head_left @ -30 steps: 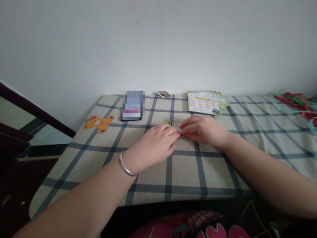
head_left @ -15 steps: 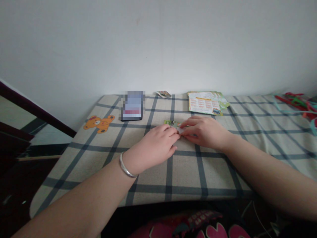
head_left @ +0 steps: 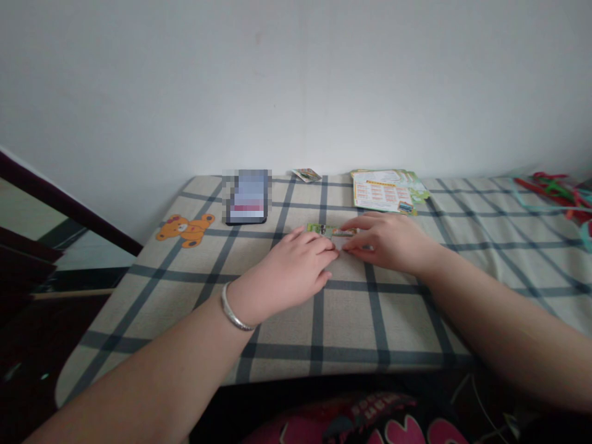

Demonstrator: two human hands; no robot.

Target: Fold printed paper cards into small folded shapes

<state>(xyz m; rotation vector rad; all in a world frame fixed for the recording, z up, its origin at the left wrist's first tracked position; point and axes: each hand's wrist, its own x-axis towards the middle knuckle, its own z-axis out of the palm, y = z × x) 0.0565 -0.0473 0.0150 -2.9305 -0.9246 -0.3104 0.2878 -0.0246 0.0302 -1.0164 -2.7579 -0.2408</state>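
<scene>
Left hand (head_left: 296,265): one, fingertips on the paper strip (head_left: 330,230), grasp unclear.
Right hand (head_left: 388,242): one, pinching that single strip.
Phone (head_left: 247,197): one.

Single view, from a camera worn on the person's head. It looks forward and slightly down across the checked tabletop (head_left: 370,320), squarely facing the white wall (head_left: 296,80) behind it. Range is close: both forearms enter from the lower edge, and the left hand (head_left: 291,271) and right hand (head_left: 393,243) meet near frame centre. The table's far edge sits just above mid-height.
</scene>
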